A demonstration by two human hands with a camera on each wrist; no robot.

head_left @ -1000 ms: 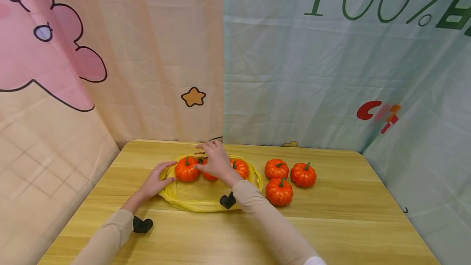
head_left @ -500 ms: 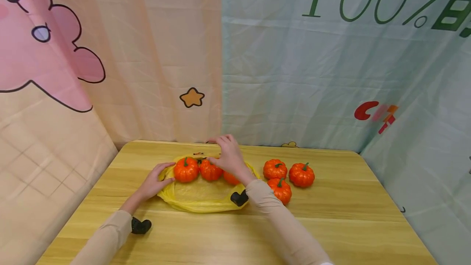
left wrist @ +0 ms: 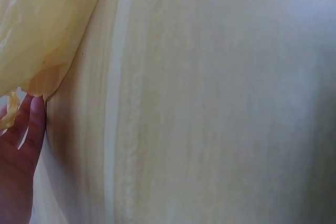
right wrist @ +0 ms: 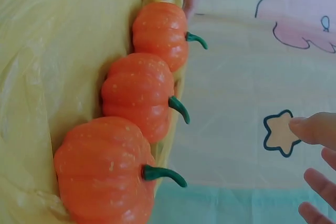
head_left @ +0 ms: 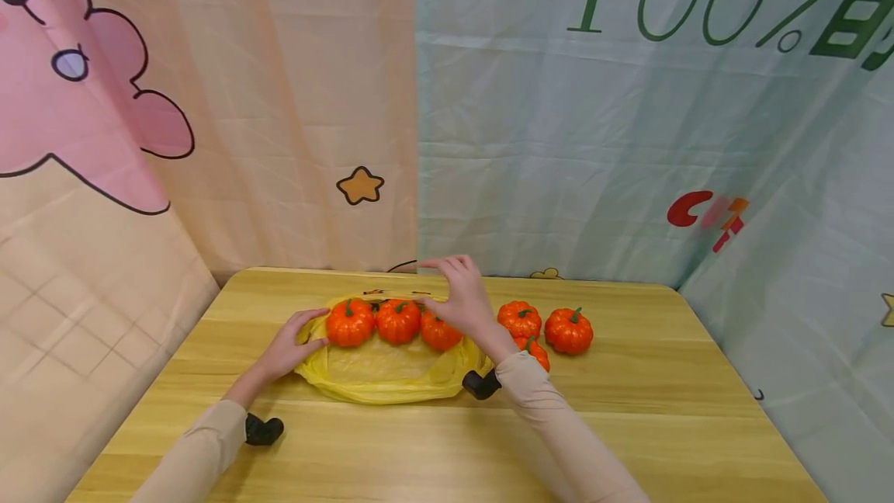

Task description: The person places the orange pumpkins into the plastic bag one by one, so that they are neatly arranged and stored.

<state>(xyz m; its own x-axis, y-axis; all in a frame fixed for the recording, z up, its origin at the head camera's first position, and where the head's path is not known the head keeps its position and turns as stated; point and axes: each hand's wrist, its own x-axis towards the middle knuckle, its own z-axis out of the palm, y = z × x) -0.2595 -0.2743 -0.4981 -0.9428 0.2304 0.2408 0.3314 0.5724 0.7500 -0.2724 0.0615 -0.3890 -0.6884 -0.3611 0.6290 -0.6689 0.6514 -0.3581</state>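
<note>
A yellow plastic bag (head_left: 370, 392) lies spread on the table, with three small orange pumpkins in a row along its far side: a left one (head_left: 350, 323), a middle one (head_left: 398, 322) and a right one (head_left: 438, 332). My left hand (head_left: 286, 348) holds the bag's left edge between thumb and fingers, beside the left pumpkin. In the left wrist view, the fingertips (left wrist: 35, 111) meet the yellow film. Over the right end of the row, my right hand (head_left: 466, 300) is spread with nothing in it. The right wrist view shows its fingers (right wrist: 317, 182) apart from the pumpkins.
Right of the bag stand three more orange pumpkins: a back one (head_left: 519, 318), a right one (head_left: 569, 331) and a front one (head_left: 536, 355) partly hidden by my right wrist. The wooden table (head_left: 663, 410) ends at printed curtains (head_left: 531, 138) behind and beside it.
My right hand has moved right along the row, from the middle pumpkin to the right one, uncovering the middle pumpkin. My left hand stays at the bag's edge.
</note>
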